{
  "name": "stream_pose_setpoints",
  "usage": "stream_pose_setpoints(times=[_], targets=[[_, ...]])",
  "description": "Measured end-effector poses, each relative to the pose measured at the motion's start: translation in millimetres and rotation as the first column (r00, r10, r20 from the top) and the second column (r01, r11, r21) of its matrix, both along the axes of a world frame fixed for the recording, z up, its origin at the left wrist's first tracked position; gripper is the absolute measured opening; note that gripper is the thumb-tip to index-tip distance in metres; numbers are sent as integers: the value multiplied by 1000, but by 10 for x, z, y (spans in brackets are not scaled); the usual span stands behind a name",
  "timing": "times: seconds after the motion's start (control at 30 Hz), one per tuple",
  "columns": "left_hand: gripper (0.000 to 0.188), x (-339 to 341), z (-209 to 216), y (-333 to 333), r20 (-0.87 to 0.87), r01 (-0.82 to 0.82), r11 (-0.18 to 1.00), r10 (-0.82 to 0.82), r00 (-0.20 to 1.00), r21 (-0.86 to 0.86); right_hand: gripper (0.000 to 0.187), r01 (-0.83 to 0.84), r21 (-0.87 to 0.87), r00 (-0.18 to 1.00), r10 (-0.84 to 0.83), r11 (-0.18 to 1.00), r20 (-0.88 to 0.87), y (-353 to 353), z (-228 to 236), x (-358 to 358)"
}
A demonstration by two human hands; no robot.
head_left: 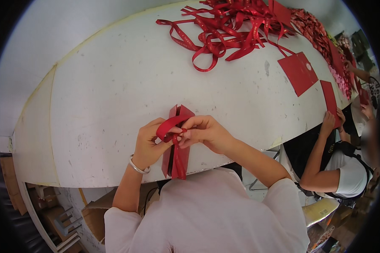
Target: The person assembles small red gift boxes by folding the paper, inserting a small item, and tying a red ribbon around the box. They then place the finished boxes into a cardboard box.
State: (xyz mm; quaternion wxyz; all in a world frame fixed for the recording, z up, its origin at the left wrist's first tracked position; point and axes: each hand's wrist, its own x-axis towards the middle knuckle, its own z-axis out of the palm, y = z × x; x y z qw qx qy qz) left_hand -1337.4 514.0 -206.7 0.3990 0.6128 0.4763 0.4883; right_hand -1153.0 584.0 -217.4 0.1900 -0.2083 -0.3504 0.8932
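A narrow red paper gift bag (168, 162) stands at the table's near edge, its dark opening showing from above. Over its top my left hand (151, 141) pinches a red satin ribbon (168, 125), which curves up in a loop. Close against it, my right hand (204, 134) has thumb and fingertips pressed together on the same ribbon, where it bunches into what looks like a knot. One ribbon tail hangs down along the bag toward me. My fingers partly hide the crossing of the ribbon.
Loose red ribbons (223, 31) lie heaped at the far side of the white table (105, 97). A flat red bag (298, 74) rests at the right. Beyond it a co-worker's hands (333, 120) hold another red piece (329, 99). A cardboard box (98, 213) sits below the table.
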Motion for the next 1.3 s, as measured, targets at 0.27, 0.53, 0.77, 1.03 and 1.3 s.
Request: stream_pose_setpoints(times=[0.27,0.53,0.77,1.03,1.3], targets=[[17,-34,-94,-69,38,-60,998,60,998,14,29,62,610,988,-137,790,77,168,33,95],[18,51,-117,-91,-30,-127,987,130,991,96,41,-82,635,875,-250,768,415,207,299,208],[10,114,-241,-319,198,-394,898,429,881,-196,35,-406,776,773,-273,482,573,118,360,599],[24,181,-376,-331,565,5,867,321,760,-499,15,-312,906,885,-259,287,387,131,-65,598],[26,249,-326,-340,513,-19,864,316,798,-502,15,-149,727,920,-176,671,351,-83,246,132]])
